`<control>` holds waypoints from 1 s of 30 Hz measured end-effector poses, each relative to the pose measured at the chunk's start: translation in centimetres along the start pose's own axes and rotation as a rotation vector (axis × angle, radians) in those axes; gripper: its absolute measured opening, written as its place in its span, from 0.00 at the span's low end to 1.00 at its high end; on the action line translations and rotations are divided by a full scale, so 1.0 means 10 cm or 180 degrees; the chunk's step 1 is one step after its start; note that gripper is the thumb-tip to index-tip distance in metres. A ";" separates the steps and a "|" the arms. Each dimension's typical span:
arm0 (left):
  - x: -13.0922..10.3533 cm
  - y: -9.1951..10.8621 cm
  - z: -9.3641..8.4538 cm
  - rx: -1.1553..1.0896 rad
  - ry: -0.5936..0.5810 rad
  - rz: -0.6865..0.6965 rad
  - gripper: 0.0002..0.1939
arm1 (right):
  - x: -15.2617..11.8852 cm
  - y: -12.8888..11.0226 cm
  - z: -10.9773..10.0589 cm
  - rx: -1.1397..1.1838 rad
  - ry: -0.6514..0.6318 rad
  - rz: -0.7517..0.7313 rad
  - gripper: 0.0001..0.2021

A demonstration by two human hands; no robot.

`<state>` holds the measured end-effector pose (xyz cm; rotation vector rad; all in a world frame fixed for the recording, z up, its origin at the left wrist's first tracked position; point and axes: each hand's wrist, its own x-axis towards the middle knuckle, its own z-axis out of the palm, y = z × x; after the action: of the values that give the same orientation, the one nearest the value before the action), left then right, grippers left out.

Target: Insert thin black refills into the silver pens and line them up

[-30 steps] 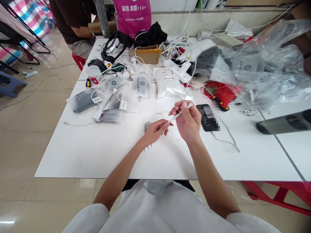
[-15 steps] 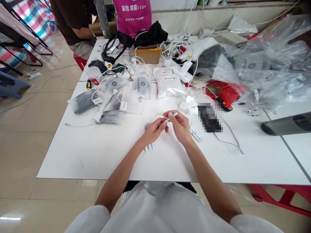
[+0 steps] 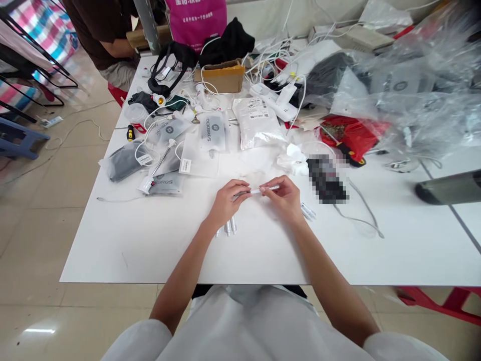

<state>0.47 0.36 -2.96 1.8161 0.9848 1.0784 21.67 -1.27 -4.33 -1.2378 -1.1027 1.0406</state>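
A slim silver-white pen (image 3: 256, 191) is held level between my two hands above the white table. My left hand (image 3: 229, 196) pinches its left end, where a darker grey part shows. On the right, my right hand (image 3: 282, 195) has thumb and fingers closed on the other end, and a bit of the pen shows beyond the thumb. Several silver pen-like tubes (image 3: 227, 228) lie side by side on the table below my left hand, partly hidden by it. More silver pen-like pieces (image 3: 308, 210) lie just right of my right wrist.
Packaged pouches (image 3: 212, 133), a white parcel (image 3: 259, 123) and tangled white cables (image 3: 263, 65) fill the table's far side. A blurred-out dark object (image 3: 326, 179) lies to the right, before a grey bottle (image 3: 451, 189). Plastic bags (image 3: 406, 100) heap behind. Another person (image 3: 101, 40) sits back left.
My hands have moved slightly apart, and the pen has gone from slanted to nearly level, with more of its middle showing. The camera view has shifted slightly.
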 end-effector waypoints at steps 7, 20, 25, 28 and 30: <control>0.00 0.01 -0.04 0.0284 0.0060 0.0165 0.09 | -0.02 -0.02 0.01 -0.0286 -0.0107 0.0042 0.20; 0.02 0.05 -0.14 0.0631 -0.0038 0.0334 0.10 | -0.08 -0.10 0.01 -0.1406 -0.0826 -0.0660 0.19; 0.05 0.04 -0.18 0.1063 -0.0098 0.0705 0.07 | -0.11 -0.08 0.02 -0.1421 -0.0799 -0.0697 0.18; 0.06 -0.02 -0.19 0.1185 -0.0182 0.0843 0.06 | -0.11 -0.06 0.02 -0.1530 -0.0812 -0.0757 0.17; 0.05 -0.06 -0.21 0.1254 -0.0275 0.0912 0.07 | -0.12 -0.04 0.02 -0.1617 -0.0978 -0.0770 0.18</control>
<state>-1.42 1.53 -2.70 2.3614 0.9534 1.0120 21.25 -2.38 -3.97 -1.3153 -1.7881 0.8037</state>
